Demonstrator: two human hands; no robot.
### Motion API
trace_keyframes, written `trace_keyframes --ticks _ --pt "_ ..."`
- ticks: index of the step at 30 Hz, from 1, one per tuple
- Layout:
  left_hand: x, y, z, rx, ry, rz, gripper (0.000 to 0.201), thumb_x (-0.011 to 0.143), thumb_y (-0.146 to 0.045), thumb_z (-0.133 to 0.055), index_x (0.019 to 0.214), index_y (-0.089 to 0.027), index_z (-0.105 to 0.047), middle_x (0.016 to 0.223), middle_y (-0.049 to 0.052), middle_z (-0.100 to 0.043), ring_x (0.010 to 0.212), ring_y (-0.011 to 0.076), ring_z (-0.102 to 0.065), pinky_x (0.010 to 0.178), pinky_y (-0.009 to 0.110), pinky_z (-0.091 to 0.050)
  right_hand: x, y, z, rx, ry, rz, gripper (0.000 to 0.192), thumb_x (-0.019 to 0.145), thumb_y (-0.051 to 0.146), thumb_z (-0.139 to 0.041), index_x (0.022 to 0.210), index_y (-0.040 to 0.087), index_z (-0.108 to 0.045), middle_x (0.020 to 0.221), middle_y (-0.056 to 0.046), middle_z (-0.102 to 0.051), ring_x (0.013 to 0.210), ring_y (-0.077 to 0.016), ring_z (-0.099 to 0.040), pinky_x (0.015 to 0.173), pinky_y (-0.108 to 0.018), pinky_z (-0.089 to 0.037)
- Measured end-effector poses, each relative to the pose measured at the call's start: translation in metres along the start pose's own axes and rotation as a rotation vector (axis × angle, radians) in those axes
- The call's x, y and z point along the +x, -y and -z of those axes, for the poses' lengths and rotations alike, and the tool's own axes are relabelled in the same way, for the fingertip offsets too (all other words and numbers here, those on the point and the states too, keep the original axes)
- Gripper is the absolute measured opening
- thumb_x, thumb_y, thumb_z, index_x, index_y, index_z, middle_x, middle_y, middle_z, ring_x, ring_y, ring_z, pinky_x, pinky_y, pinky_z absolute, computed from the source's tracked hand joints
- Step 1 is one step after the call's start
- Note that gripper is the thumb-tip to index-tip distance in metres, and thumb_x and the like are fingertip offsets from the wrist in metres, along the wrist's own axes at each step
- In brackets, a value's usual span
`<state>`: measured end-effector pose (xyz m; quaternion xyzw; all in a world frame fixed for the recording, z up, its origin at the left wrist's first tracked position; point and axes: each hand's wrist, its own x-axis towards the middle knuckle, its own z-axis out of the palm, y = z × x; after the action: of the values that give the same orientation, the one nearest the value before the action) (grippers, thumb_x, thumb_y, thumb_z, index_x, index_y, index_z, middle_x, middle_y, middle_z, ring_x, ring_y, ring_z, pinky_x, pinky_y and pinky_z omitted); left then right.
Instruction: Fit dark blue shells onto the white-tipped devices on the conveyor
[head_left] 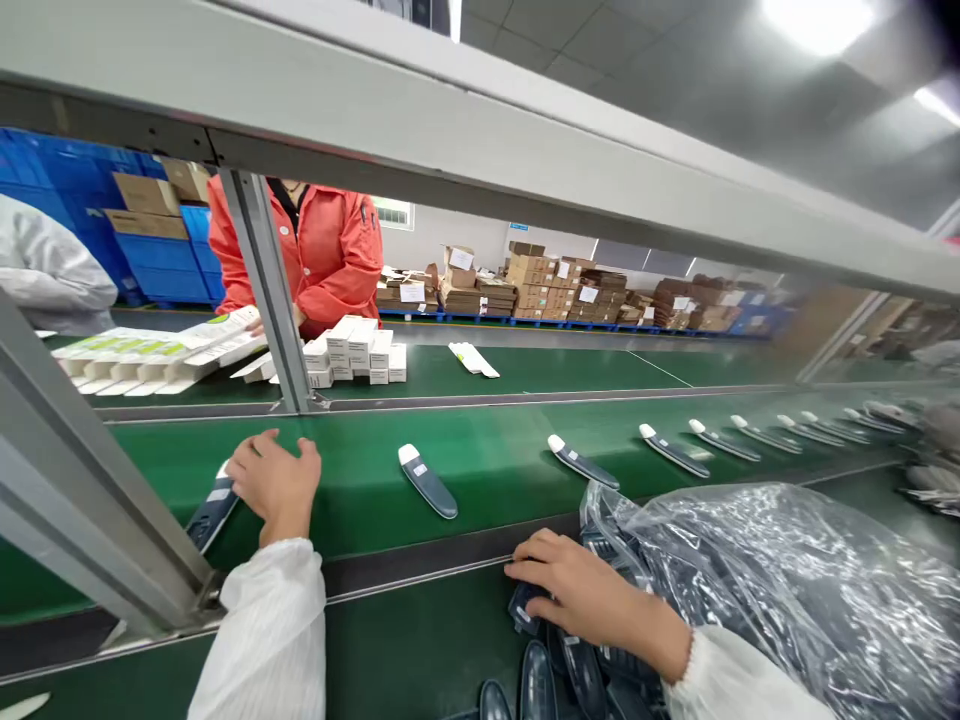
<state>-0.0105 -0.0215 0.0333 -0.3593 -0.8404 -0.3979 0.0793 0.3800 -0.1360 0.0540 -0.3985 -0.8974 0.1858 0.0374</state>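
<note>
My left hand [274,485] is over the green conveyor belt [502,455], fingers apart, beside a long dark blue plastic casing with a white tip [212,512]; its fingertips are close to the casing, and whether they touch it is unclear. In front of the belt, my right hand [574,590] has its thumb and fingers bent round a dark blue plastic casing [523,607] at the edge of a pile. More loose dark casings [538,680] lie below that hand. Another white-tipped casing [427,482] rests on the belt between my hands.
Several white-tipped casings [673,452] lie spaced along the belt to the right. A clear plastic bag [787,580] covers the near right. A metal post [97,480] stands at left, under a long beam [480,120]. Across the belt, a person in red [337,250] stands behind white boxes [352,350].
</note>
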Motion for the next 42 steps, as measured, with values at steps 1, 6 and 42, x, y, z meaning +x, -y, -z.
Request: trace_keyframes --ticks 1,6,42 --pt "0.0 0.002 0.001 0.022 -0.001 0.029 0.053 0.087 -0.039 -0.048 0.13 -0.009 -0.049 0.14 0.023 -0.042 0.135 0.0399 -0.032 0.108 0.058 -0.033 0.003 -0.002 -0.005 0.012 -0.015 0.001 0.034 0.088 0.022 -0.068 0.122 0.027 -0.066 0.121 -0.004 -0.066 0.113 -0.0248 -0.056 0.097 -0.038 -0.045" --pt "-0.004 0.009 0.001 0.174 0.019 0.121 0.053 0.088 -0.038 -0.047 0.132 -0.009 -0.047 0.145 0.024 -0.038 0.14 0.0411 -0.024 0.111 0.069 -0.017 0.007 -0.009 -0.009 0.266 -0.026 0.01 0.013 0.093 0.027 -0.062 0.098 0.03 -0.074 0.098 0.0 -0.069 0.093 -0.0184 -0.063 0.086 -0.03 -0.046" --pt "-0.023 -0.005 -0.037 -0.086 0.634 0.0 0.038 0.076 -0.035 -0.071 0.103 -0.021 -0.05 0.113 0.01 -0.061 0.1 0.0217 -0.063 0.08 0.028 -0.045 0.182 0.084 -0.076 0.007 -0.252 0.03 0.048 0.097 0.022 -0.043 0.142 0.007 -0.048 0.144 -0.018 -0.052 0.124 -0.0289 -0.057 0.103 -0.04 -0.048"
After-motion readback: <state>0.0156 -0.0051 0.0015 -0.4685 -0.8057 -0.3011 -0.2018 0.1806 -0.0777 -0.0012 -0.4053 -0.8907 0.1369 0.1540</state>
